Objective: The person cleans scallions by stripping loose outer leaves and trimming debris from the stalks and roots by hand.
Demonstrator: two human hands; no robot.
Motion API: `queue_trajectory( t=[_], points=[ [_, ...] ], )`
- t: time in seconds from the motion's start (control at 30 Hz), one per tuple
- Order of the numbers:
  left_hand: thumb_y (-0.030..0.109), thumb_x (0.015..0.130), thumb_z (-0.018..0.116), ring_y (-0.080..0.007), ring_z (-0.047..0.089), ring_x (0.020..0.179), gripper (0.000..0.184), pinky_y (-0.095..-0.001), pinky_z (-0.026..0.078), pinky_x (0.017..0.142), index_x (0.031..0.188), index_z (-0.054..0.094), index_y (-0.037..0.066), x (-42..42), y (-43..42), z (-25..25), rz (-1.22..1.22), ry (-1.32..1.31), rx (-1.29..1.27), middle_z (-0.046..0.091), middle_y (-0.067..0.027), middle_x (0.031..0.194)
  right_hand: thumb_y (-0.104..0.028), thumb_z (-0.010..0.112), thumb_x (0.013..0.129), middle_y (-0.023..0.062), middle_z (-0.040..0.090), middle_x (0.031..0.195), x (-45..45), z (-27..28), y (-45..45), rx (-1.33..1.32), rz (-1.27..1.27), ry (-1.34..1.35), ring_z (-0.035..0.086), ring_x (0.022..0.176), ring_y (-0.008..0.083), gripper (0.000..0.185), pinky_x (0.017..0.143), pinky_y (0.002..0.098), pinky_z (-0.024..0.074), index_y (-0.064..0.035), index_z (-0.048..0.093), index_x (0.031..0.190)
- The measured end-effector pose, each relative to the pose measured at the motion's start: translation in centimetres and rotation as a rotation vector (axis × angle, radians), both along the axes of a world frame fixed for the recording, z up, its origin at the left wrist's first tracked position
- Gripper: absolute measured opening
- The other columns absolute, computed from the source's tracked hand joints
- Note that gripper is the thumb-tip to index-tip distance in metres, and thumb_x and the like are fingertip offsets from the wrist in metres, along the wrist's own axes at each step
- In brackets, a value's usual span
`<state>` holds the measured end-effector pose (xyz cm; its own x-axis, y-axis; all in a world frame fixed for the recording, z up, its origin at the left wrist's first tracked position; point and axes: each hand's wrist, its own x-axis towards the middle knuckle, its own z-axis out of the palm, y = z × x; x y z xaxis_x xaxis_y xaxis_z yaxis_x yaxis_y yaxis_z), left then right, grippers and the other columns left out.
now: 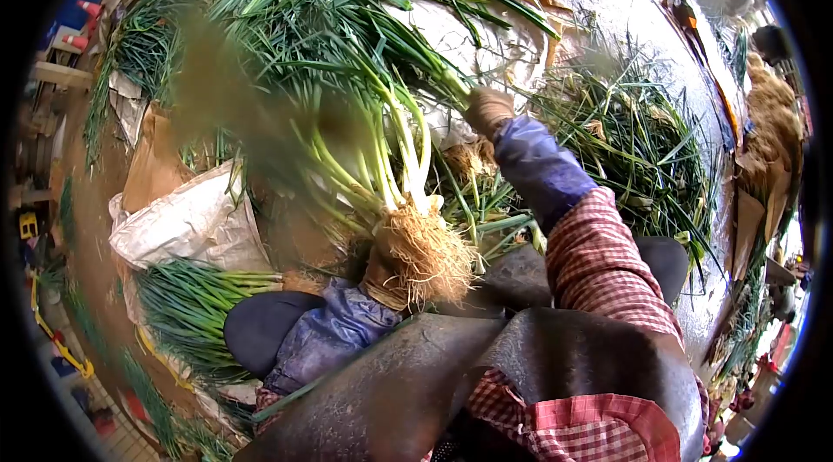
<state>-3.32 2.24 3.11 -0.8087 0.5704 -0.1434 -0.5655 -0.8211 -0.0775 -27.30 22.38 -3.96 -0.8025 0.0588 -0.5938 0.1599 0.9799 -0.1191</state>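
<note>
Gathering seems in hand, the left grip (382, 276) holding a white-stemmed, tan-rooted green onion bunch (418, 223), the right grip (490, 111) clasping long green stalks (451, 84) farther off; moving either calls for firmness.

- Onion bunch (425, 245): tan roots toward me, white stems, green leaves fanned away; positioned against my left hand (380, 278).
- Green stalks (441, 73): clasped in my right hand (490, 111).

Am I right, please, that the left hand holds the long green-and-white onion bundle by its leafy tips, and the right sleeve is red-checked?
Not quite: the head view shows the left hand holding the long green-and-white onion bundle near its straw-coloured roots; the right sleeve is red-checked.
</note>
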Motion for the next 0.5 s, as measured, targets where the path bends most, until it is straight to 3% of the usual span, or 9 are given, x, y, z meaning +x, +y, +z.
queue_trajectory(
  t=[0.03,0.07,0.13,0.17,0.27,0.33,0.37,0.43,0.5],
  points=[
    [0.04,0.094,0.032,-0.0258,0.053,0.098,0.051,-0.0416,0.043,0.091,0.125,0.042,0.001,0.1,-0.3,-0.6,-0.022,0.168,-0.277,0.053,-0.0139,0.109,-0.019,0.054,0.08,0.0131,0.063,0.084,-0.1,1.5,0.3,0.041,-0.002,0.098,0.061,0.071,0.0231,0.025,0.066,0.0343,0.0508,-0.0053,0.063,0.099],
    [0.042,0.094,0.031,-0.0266,0.052,0.101,0.052,-0.043,0.042,0.092,0.126,0.042,0.002,0.3,-0.3,-0.5,-0.002,0.103,-0.204,0.053,-0.0146,0.113,-0.018,0.054,0.08,0.012,0.063,0.079,0.0,2.6,0.9,0.084,-0.003,0.194,0.06,0.067,0.0215,0.022,0.063,0.0336,0.0506,-0.003,0.063,0.094],
    [0.043,0.094,0.03,-0.0275,0.051,0.104,0.054,-0.0444,0.042,0.093,0.126,0.042,0.002,0.4,-0.2,-0.1,0.017,0.035,-0.125,0.052,-0.0152,0.116,-0.016,0.055,0.078,0.0139,0.064,0.076,0.5,4.2,2.6,-0.118,-0.043,0.243,0.06,0.067,0.0207,0.02,0.062,0.0356,0.0501,-0.0026,0.065,0.089],
    [0.045,0.093,0.029,-0.0283,0.05,0.106,0.056,-0.0455,0.041,0.094,0.127,0.041,0.003,0.3,-0.1,0.3,0.035,0.021,-0.11,0.05,-0.0157,0.12,-0.016,0.056,0.079,0.0155,0.064,0.08,0.8,1.2,4.7,-0.51,-0.122,0.168,0.06,0.068,0.0228,0.021,0.065,0.0354,0.0499,0.0,0.064,0.089],
    [0.05,0.092,0.027,-0.0296,0.044,0.116,0.061,-0.0479,0.036,0.098,0.13,0.038,0.004,0.1,0.3,2.1,0.061,-0.08,-0.024,0.043,-0.0161,0.13,-0.023,0.058,0.084,0.0109,0.065,0.095,4.8,4.3,5.4,-1.156,-0.499,-0.307,0.06,0.068,0.0167,0.029,0.064,0.0293,0.0519,-0.0032,0.062,0.105],
    [0.05,0.092,0.029,-0.0298,0.044,0.116,0.06,-0.0478,0.036,0.099,0.13,0.039,0.004,0.0,0.1,1.9,0.073,-0.038,-0.03,0.043,-0.0161,0.13,-0.018,0.056,0.087,0.0092,0.063,0.106,5.6,3.1,8.1,-1.129,-0.276,-0.375,0.061,0.069,0.014,0.03,0.057,0.0256,0.0537,-0.0073,0.057,0.116],
    [0.049,0.091,0.029,-0.0298,0.044,0.116,0.06,-0.0478,0.036,0.099,0.13,0.039,0.004,0.0,0.0,1.6,0.073,-0.022,-0.027,0.043,-0.0161,0.13,-0.013,0.055,0.088,0.009,0.061,0.11,7.8,8.1,7.4,-1.057,-0.257,-0.247,0.061,0.064,0.0153,0.033,0.053,0.0242,0.0539,-0.0095,0.053,0.121],
    [0.049,0.091,0.031,-0.03,0.044,0.116,0.06,-0.0478,0.036,0.099,0.13,0.039,0.005,-0.1,-0.2,1.3,0.088,0.004,-0.028,0.044,-0.016,0.13,-0.012,0.058,0.087,0.0086,0.061,0.11,8.0,10.5,8.4,-0.955,-0.358,-0.161,0.061,0.061,0.0171,0.039,0.056,0.0267,0.0549,-0.0094,0.049,0.125],
    [0.049,0.091,0.032,-0.0301,0.044,0.116,0.059,-0.0478,0.036,0.099,0.13,0.039,0.005,-0.1,-0.3,1.2,0.09,0.029,-0.021,0.044,-0.016,0.13,-0.014,0.059,0.086,0.0062,0.059,0.083,8.8,14.3,9.6,-1.022,-0.424,0.329,0.054,0.056,0.0131,0.018,0.049,0.0245,0.0473,-0.0036,0.059,0.101]
  ],
)
